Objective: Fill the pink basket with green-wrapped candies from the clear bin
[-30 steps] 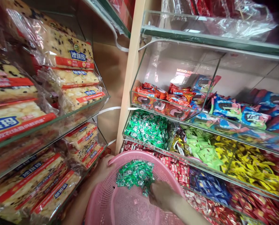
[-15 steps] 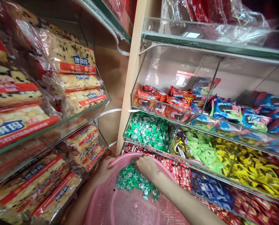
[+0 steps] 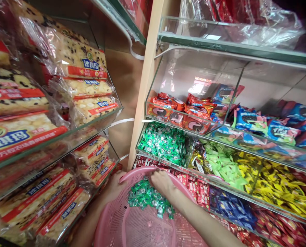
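Observation:
A pink plastic basket (image 3: 109, 219) with perforated walls sits low in the middle, tilted. My left hand (image 3: 117, 187) is closed on its left rim, with the thumb over the edge. Green-wrapped candies (image 3: 145, 195) lie heaped against the basket's far wall. Over that heap, at the far rim, my right hand (image 3: 160, 180) is closed with curled fingers. Its fingertips are hidden, so what it holds cannot be made out. Just beyond the rim, a clear shelf bin holds more green-wrapped candies (image 3: 165, 142).
Packaged pastries (image 3: 91, 65) fill glass shelves on the left. A wooden post (image 3: 145, 75) separates them from the right shelves. There, clear bins hold red cookie packs (image 3: 178, 109), blue packs (image 3: 250, 120), pale green candies (image 3: 222, 161), yellow candies (image 3: 276, 181) and dark blue candies (image 3: 230, 207).
The view has shifted very slightly. Both hands, the basket and the green candies keep nearly the same places.

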`<state>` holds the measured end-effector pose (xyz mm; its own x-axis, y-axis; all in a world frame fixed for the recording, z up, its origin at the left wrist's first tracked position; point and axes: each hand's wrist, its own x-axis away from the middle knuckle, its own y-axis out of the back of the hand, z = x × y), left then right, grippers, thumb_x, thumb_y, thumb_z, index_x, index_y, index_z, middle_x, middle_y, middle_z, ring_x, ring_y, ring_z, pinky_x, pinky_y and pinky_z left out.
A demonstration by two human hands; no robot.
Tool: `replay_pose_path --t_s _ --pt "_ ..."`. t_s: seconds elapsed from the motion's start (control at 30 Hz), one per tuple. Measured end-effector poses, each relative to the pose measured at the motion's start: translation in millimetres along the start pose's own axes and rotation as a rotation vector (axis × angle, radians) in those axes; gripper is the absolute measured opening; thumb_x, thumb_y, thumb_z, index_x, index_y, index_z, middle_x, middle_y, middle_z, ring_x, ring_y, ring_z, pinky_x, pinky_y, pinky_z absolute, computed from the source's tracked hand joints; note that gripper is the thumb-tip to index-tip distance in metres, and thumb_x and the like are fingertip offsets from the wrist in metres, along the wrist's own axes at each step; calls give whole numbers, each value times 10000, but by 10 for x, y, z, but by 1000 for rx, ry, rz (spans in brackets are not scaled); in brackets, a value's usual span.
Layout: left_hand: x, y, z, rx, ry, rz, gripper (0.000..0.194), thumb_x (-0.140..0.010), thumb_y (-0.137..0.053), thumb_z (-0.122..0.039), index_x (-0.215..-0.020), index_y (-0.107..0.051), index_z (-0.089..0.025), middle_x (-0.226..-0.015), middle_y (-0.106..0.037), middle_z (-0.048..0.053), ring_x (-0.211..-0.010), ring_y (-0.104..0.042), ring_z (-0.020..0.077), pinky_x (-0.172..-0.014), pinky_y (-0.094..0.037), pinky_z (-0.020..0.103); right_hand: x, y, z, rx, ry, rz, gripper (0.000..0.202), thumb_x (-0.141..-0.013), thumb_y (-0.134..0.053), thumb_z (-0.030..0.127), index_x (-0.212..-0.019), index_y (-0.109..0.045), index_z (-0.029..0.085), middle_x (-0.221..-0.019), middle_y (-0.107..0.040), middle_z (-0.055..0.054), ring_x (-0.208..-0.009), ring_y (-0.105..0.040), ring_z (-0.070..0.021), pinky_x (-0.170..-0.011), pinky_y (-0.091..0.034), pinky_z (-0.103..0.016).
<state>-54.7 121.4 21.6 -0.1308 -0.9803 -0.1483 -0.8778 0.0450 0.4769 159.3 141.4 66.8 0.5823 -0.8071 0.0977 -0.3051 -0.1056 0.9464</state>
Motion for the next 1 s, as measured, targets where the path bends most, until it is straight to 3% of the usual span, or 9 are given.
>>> replay_pose_path --t_s 0.07,0.17,0.4,0.8,1.0 --pt "0 -3 -4 -9 3 2 213 -712 -513 -195 -816 -690 -140 -802 -659 40 -786 -589 207 -732 -439 300 -3 -24 5 4 23 -36 222 -878 -444 137 -1008 -619 94 -893 -667 -133 -839 -612 -218 -646 -458 -305" --pt "6 -4 -10 -9 4 2 228 -710 -505 -182 -837 -690 -140 -809 -657 38 -799 -591 207 -740 -439 299 -37 -80 18 14 79 -87 194 -875 -475 186 -981 -622 114 -943 -644 -121 -930 -570 -228 -708 -455 -311" --pt "16 -12 7 14 1 -11 238 -707 -508 -168 -858 -691 -147 -813 -664 36 -842 -593 217 -770 -440 308 -111 -201 6 13 127 -111 186 -882 -451 130 -907 -634 150 -905 -639 -77 -895 -562 -195 -715 -450 -297" --pt "33 -30 28 33 5 -30 225 -695 -523 -166 -845 -690 -151 -820 -670 37 -824 -598 211 -759 -447 302 -104 -228 -73 47 188 -181 130 -859 -510 124 -918 -622 154 -922 -634 -60 -946 -539 -196 -808 -415 -315" --pt "46 -31 -31 28 8 -27 213 -690 -512 -152 -815 -685 -144 -771 -645 22 -777 -593 204 -726 -448 301 -26 -304 99 -7 249 -394 129 -906 -461 170 -873 -585 165 -839 -597 -31 -823 -529 -168 -716 -369 -308"
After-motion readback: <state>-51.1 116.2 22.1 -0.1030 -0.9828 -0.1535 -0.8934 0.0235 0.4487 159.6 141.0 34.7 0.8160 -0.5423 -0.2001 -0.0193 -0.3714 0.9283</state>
